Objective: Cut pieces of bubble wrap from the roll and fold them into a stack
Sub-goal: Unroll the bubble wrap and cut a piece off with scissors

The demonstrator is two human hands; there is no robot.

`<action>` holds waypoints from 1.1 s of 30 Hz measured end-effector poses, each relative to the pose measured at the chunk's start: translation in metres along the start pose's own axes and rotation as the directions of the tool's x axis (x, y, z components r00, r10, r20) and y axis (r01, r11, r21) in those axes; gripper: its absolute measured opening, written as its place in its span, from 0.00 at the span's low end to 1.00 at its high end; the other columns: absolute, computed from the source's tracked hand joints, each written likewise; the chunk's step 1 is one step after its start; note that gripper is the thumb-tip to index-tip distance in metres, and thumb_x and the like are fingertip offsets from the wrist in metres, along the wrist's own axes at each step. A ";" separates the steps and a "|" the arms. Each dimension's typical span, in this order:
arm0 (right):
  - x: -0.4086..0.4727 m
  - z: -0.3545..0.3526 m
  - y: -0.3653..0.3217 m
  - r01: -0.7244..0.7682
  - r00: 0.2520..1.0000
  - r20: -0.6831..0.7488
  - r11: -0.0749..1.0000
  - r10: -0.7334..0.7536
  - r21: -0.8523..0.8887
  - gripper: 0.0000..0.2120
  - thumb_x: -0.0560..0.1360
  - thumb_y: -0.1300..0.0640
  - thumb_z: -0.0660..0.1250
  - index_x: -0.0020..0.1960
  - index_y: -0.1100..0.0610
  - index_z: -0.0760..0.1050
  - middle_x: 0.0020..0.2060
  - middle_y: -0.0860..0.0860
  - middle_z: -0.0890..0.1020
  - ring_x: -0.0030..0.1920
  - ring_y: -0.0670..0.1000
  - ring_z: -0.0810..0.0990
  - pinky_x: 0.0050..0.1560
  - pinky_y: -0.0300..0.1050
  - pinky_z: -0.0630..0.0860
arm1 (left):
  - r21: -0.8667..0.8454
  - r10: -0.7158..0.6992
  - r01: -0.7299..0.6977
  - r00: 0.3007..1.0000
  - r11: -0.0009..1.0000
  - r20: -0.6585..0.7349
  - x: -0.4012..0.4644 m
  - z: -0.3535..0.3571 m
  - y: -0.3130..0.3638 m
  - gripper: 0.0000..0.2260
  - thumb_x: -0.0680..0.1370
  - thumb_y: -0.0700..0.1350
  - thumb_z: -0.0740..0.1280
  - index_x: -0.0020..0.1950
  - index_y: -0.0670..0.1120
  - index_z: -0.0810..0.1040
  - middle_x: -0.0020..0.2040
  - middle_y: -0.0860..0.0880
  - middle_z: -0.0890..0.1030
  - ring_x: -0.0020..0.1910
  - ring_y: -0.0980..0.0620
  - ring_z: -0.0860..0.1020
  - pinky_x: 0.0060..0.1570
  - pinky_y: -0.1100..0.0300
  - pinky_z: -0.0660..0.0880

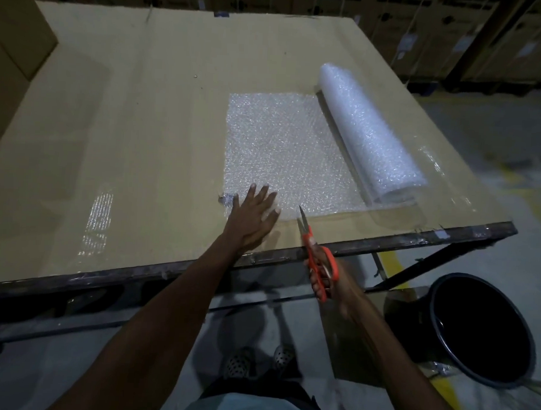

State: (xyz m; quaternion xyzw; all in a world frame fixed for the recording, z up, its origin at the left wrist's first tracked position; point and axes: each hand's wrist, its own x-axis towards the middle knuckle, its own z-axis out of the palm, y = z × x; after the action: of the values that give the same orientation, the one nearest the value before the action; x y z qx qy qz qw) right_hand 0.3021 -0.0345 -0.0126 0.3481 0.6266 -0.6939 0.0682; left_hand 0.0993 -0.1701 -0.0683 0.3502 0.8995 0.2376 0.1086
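My left hand (255,212) lies flat with straight, spread fingers on the near left corner of the unrolled sheet (284,149), pressing it against the table (128,105). My right hand (328,278) hangs just off the table's near edge, its fingers curled through the handles of the orange scissors (315,253), whose blades stand slightly apart with the tips over the sheet's near edge, a little to the right of my left hand's fingertips. The sheet runs away from me across the tabletop and stays joined along its right side to the bubble wrap roll (371,135), which lies slanted near the table's right edge. I see no cut in the sheet and no folded stack anywhere on the table, so I judge I am at the very start of cutting a piece. The next move, as I read it, calls for sliding the open blades onto the near edge and running them straight away from me, parallel to the roll, while my left hand keeps the wrap taut. The film is light and slippery, so it could bunch ahead of the blades. A black bucket (487,332) stands on the floor by my right, and a cardboard box (15,54) sits at the table's far left.
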 end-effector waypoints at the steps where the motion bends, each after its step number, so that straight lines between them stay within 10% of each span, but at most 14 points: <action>1: 0.002 0.000 0.000 -0.002 1.000 0.001 1.000 0.002 0.005 0.36 0.63 0.26 0.70 0.48 0.60 0.81 0.29 0.52 0.78 0.27 0.50 0.75 0.28 0.41 0.74 | 0.004 -0.013 0.013 1.000 1.000 -0.025 0.008 -0.003 0.002 0.27 0.85 0.60 0.46 0.81 0.50 0.56 0.82 0.51 0.50 0.81 0.49 0.41 0.76 0.38 0.38; 8: 0.014 0.000 0.003 -0.027 0.999 -0.027 0.999 0.028 0.030 0.42 0.51 0.25 0.76 0.45 0.62 0.82 0.28 0.54 0.78 0.24 0.50 0.74 0.27 0.42 0.73 | 0.152 -0.078 0.076 0.997 0.985 0.010 0.034 0.001 -0.021 0.33 0.83 0.64 0.44 0.82 0.46 0.46 0.82 0.48 0.43 0.81 0.49 0.41 0.77 0.42 0.38; 23: 0.016 0.005 0.000 -0.050 0.988 -0.142 0.998 0.056 0.045 0.19 0.71 0.46 0.78 0.39 0.63 0.81 0.24 0.53 0.73 0.20 0.47 0.69 0.22 0.37 0.65 | 0.164 -0.050 0.062 0.996 0.985 -0.079 0.032 0.012 -0.028 0.33 0.83 0.64 0.44 0.82 0.45 0.47 0.83 0.47 0.45 0.81 0.50 0.43 0.77 0.46 0.39; 33: 0.018 0.006 -0.003 -0.040 0.986 -0.159 0.998 0.048 0.058 0.22 0.70 0.48 0.79 0.44 0.68 0.82 0.25 0.54 0.71 0.20 0.47 0.66 0.20 0.37 0.63 | 0.175 -0.045 0.061 0.995 0.983 -0.092 0.030 0.012 -0.026 0.33 0.84 0.62 0.46 0.82 0.44 0.48 0.83 0.46 0.46 0.81 0.49 0.43 0.77 0.46 0.39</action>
State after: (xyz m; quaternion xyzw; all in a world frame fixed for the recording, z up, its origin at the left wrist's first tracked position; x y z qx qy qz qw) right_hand 0.2845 -0.0332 -0.0211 0.4183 0.6028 -0.6790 0.0234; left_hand 0.0664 -0.1622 -0.0928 0.3238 0.9300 0.1684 0.0437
